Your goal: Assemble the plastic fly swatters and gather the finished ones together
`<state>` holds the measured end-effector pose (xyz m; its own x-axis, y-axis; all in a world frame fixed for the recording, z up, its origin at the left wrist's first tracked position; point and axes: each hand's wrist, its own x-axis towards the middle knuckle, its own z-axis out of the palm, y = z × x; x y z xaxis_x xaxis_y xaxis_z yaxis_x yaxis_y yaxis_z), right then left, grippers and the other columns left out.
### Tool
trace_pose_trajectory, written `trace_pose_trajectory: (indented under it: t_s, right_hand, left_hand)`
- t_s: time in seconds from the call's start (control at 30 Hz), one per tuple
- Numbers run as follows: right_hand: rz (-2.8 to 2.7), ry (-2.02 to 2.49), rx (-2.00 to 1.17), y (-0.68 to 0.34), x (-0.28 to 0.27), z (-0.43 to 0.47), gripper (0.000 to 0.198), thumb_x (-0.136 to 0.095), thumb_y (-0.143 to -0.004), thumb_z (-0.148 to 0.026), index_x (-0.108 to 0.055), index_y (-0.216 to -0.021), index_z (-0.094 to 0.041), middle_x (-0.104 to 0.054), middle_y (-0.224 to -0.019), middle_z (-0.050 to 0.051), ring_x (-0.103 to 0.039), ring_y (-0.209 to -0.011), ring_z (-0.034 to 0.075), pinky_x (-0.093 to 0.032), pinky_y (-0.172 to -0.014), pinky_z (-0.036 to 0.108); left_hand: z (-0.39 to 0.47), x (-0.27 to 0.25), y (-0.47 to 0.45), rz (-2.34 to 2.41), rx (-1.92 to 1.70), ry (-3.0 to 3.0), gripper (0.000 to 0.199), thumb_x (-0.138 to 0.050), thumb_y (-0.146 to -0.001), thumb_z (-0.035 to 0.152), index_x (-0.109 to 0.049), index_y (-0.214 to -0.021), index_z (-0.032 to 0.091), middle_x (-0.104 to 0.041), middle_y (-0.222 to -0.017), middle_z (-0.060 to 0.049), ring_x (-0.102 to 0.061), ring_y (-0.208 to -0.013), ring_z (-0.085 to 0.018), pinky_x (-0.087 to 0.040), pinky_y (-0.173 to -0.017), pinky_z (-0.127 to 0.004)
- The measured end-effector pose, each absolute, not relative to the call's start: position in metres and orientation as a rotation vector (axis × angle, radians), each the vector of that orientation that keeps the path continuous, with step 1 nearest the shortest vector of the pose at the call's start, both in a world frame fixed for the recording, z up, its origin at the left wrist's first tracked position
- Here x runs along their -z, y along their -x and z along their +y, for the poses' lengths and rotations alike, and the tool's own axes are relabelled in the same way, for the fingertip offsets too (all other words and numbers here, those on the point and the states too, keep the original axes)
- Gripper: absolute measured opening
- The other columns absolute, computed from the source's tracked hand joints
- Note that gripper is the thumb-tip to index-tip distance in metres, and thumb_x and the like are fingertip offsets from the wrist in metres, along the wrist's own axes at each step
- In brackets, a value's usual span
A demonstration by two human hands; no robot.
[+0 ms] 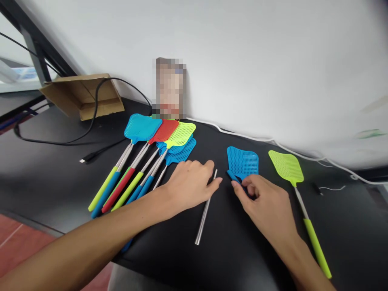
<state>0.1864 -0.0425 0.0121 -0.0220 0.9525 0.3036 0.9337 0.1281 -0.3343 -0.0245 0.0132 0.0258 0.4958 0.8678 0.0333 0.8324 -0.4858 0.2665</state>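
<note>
My left hand (192, 182) hovers over or rests near a thin metal telescopic rod (203, 220) on the table. Its thumb and index finger are apart, and the other fingers are mostly hidden beneath. In a pinch, my right hand (269, 206) has a short blue fly swatter handle (233, 176), partly covered by the fingers. Just behind that hand lies a blue fly swatter head (243, 161), its lower part hidden. A whole green fly swatter (303, 202) lies to the right. Left of my left hand, several fly swatters (130, 173) in blue, red and green overlap in a pile.
An open cardboard box (100, 97) stands at the back left of the black table (230, 250). A black cable (96, 109) loops before it. Along the wall runs a white cable (248, 136). A blurred-out object (170, 87) leans against the wall.
</note>
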Motion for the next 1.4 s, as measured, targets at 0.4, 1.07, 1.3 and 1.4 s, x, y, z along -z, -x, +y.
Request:
trace_pose_trajectory:
  t_s: [0.4,1.07,1.3,1.4]
  right_hand:
    - [-2.114,1.814,-0.066,-0.182,-0.003,-0.046,0.041,-0.064,-0.093,-0.047,-0.042,-0.067,-0.022,-0.046,-0.056,-0.006,-0.039,-0.049,0.012,-0.023,-0.054,0.029]
    - [-2.189,1.853,-0.023,-0.182,-0.003,-0.047,0.025,-0.056,-0.098,-0.041,-0.059,-0.083,-0.021,-0.056,-0.06,-0.003,-0.053,-0.051,0.015,-0.027,-0.055,0.03]
    - [-2.025,1.822,-0.229,-0.178,-0.015,-0.047,0.025,-0.043,-0.105,-0.041,-0.056,-0.1,-0.021,-0.068,-0.071,0.001,-0.065,-0.057,0.02,-0.041,-0.057,0.029]
    - [-1.962,1.722,-0.239,-0.176,-0.018,-0.051,0.021,-0.045,-0.105,-0.04,-0.055,-0.106,-0.022,-0.073,-0.078,0.002,-0.07,-0.064,0.021,-0.047,-0.06,0.029]
  left_hand:
    - [0.0,-0.023,0.019,1.376,-0.136,-2.612,0.036,-0.051,-0.097,0.036,-0.074,-0.075,0.018,-0.067,-0.063,-0.01,-0.072,-0.07,-0.033,-0.045,-0.062,-0.039]
    - [0.001,-0.027,0.021,1.364,-0.092,-2.658,0.028,-0.049,-0.091,0.026,-0.071,-0.078,0.014,-0.068,-0.068,-0.013,-0.072,-0.07,-0.033,-0.047,-0.063,-0.039]
    - [0.018,-0.039,0.03,1.304,-0.761,-2.097,0.015,-0.047,-0.1,0.028,-0.051,-0.089,0.019,-0.057,-0.068,0.001,-0.056,-0.062,-0.015,-0.04,-0.062,-0.029]
    - [0.027,-0.044,0.032,1.15,-1.109,-1.656,0.026,-0.051,-0.103,0.037,-0.044,-0.083,0.021,-0.051,-0.068,0.004,-0.048,-0.06,-0.011,-0.039,-0.061,-0.025]
